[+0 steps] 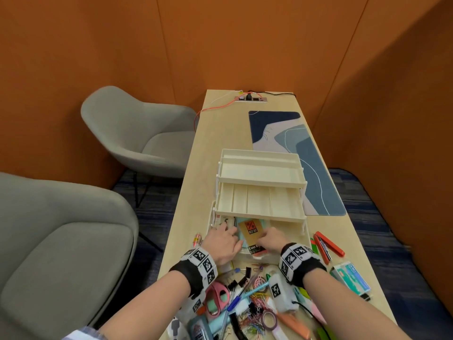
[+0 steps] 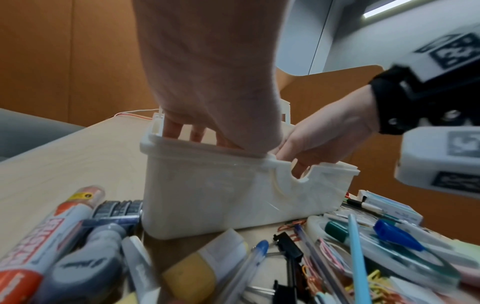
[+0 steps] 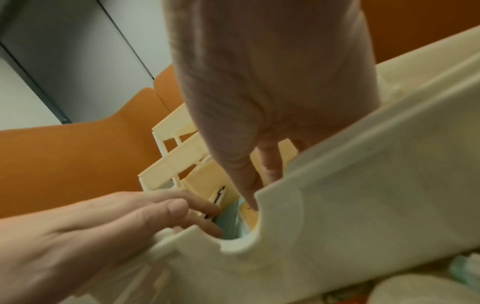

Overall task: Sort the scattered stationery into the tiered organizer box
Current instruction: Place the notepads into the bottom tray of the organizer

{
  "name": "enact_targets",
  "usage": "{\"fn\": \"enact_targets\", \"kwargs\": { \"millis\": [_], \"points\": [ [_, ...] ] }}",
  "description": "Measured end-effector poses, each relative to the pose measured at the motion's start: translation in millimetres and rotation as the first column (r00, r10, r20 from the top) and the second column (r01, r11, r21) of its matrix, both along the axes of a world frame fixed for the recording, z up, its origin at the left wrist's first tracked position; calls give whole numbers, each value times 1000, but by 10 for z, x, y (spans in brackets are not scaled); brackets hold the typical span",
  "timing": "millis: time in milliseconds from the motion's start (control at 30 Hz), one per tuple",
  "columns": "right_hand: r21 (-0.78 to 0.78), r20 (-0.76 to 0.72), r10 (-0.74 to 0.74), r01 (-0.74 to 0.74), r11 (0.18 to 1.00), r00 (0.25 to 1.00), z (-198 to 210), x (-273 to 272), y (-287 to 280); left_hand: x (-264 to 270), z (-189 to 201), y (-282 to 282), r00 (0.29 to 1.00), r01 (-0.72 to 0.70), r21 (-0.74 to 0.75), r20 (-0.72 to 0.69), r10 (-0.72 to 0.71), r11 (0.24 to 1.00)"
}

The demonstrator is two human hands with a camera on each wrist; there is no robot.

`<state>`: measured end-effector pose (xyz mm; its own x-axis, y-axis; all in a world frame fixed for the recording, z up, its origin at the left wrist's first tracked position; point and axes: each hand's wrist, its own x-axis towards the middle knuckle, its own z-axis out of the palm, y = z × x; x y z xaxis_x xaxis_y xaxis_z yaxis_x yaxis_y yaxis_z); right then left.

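The cream tiered organizer box [image 1: 259, 212] stands mid-table with its two upper trays swung back and empty. Its bottom compartment holds a tan packet [image 1: 250, 233] with a red label, lying on teal packs beside a white card. My left hand [image 1: 231, 235] reaches in with straight fingers resting on the teal packs left of the packet. My right hand [image 1: 264, 239] pinches the packet's right edge. In the left wrist view the left hand [image 2: 192, 131] dips behind the box wall [image 2: 207, 195]. In the right wrist view the right hand [image 3: 257, 185] points down onto the packet [image 3: 249, 219].
A heap of pens, clips, tape rolls and pink scissors [image 1: 218, 294] covers the near table edge. A red-handled tool [image 1: 328, 246] and a teal box [image 1: 350, 279] lie at the right. A blue desk mat [image 1: 306, 148] lies behind the box. Grey chairs [image 1: 137, 133] stand left.
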<state>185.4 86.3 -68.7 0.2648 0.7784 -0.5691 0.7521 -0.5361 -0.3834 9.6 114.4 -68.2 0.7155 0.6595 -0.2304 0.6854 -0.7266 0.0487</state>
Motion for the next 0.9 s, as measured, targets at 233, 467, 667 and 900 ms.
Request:
{"fn": "enact_targets", "kwargs": {
  "millis": [233,467,667,900],
  "points": [
    [-110,89,44,-34,993,995,-173,-43,168,-11,-31,6,999,2,9,34,-2,1000],
    [-140,89,111,-98,985,990,-104,-217,241,-19,-65,42,1000,19,35,18,-20,999],
    [-236,221,199,-146,961,955,-72,-233,253,-11,-83,49,999,16,26,28,-17,1000],
    [-184,76,291,-273,944,954,95,-356,286,-14,31,-4,1000,8,-38,12,-7,999]
  ]
}}
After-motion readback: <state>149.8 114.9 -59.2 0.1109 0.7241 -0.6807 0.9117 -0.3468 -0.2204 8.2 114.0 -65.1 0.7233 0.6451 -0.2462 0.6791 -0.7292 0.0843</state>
